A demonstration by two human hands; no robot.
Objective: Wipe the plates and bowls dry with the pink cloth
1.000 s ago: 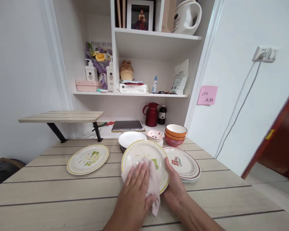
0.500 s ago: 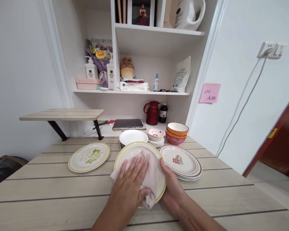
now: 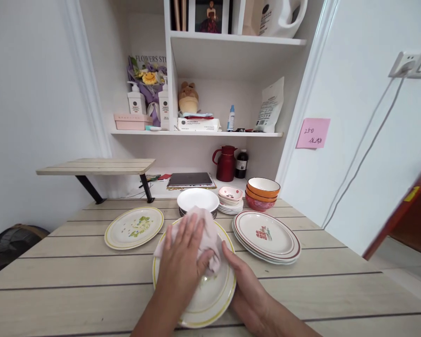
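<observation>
A cream plate with a yellow-green rim lies on the wooden table in front of me. My left hand presses a pale pink cloth flat onto the plate's far half, fingers spread over the cloth. My right hand grips the plate's right rim, thumb on top. The cloth hides the plate's flower print.
A matching floral plate lies to the left. A stack of red-rimmed plates sits to the right. Behind are white plates, small pink dishes, orange bowls, a red jug and a raised shelf board.
The plate has slid toward me and to the left. My left hand with the cloth has moved from the plate's near edge up to its far half.
</observation>
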